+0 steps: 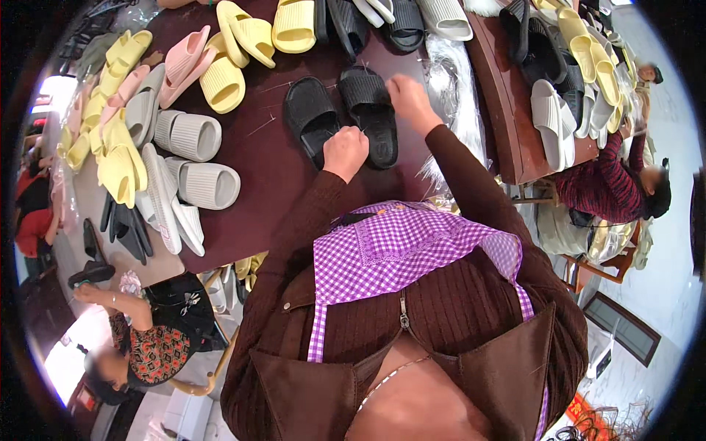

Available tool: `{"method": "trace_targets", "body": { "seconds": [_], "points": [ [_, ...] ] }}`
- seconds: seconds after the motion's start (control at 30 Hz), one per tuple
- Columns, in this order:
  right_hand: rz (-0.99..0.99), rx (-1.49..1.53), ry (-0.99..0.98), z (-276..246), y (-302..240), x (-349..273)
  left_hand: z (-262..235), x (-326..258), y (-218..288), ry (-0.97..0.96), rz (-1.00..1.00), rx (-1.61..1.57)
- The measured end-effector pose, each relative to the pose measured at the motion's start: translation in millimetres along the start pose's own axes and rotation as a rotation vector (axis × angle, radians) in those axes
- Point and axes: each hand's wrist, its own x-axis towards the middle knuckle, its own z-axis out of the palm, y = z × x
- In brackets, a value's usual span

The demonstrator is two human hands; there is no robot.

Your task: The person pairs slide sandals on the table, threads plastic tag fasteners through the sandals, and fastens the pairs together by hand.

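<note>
A pair of black slide slippers lies side by side on the dark red table (254, 165), toes pointing away from me. My left hand (346, 153) is closed in a fist over the heel area between the left slipper (309, 103) and the right slipper (365, 88). What its fingers pinch, if anything, is too small to make out. Beside the right slipper's strap, my right hand (412, 101) is also closed, its fingertips near the strap's outer edge. Any small thing inside it is hidden.
Yellow slippers (254, 37), pink slippers (185, 62) and grey slippers (187, 136) crowd the table's left and far edges. Clear plastic wrapping (450, 95) lies on the right. Another table (507, 110) holds more slippers. Co-workers sit at the left (151, 345) and right (607, 180).
</note>
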Motion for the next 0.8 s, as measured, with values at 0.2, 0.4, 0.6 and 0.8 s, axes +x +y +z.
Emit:
{"method": "trace_targets", "body": {
  "seconds": [0.2,0.4,0.6,0.8],
  "points": [
    [-0.050,0.083,0.041,32,23,31,1,9,7,-0.040,-0.006,0.022],
    [0.185,-0.074,-0.171,29,-3,29,-4,0,-6,0.010,0.061,0.013],
    [0.231,-0.185,-0.322,34,-3,40,-9,-3,-22,0.094,0.293,-0.009],
    [0.283,-0.138,-0.096,55,24,32,-16,1,-27,0.120,0.371,-0.027]
  ]
}}
